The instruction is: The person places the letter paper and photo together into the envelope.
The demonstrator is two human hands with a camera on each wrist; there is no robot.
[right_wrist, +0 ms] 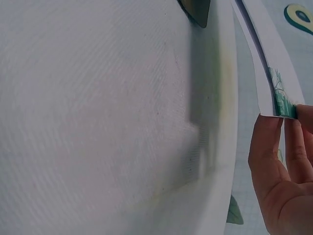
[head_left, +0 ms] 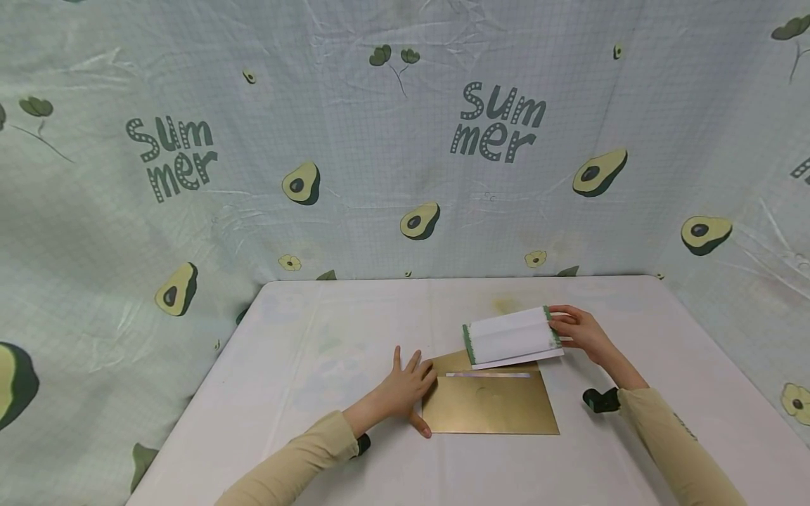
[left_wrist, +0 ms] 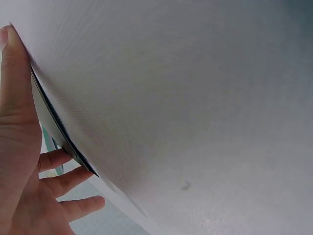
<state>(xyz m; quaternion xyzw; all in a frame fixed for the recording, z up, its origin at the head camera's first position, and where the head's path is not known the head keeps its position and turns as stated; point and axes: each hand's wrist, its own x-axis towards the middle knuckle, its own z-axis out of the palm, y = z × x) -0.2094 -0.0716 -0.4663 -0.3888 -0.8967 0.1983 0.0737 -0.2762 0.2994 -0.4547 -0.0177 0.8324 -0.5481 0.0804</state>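
Note:
A gold envelope [head_left: 490,409] lies flat on the table, its flap turned away from the person and a pale strip [head_left: 487,375] showing at its opening. My left hand [head_left: 400,391] rests at the envelope's left edge with fingers spread; in the left wrist view the hand [left_wrist: 27,166] has its thumb and some fingertips along that edge. Above the flap, my right hand [head_left: 583,333] pinches the right end of a folded white paper [head_left: 509,339] with green patterned borders. The right wrist view shows the thumb and fingers [right_wrist: 266,147] at the paper's bordered end.
The white table [head_left: 329,393] carries the envelope near its middle. A patterned cloth [head_left: 354,140] with avocados and lettering hangs behind and at both sides. Black wrist devices [head_left: 601,400] sit under both forearms.

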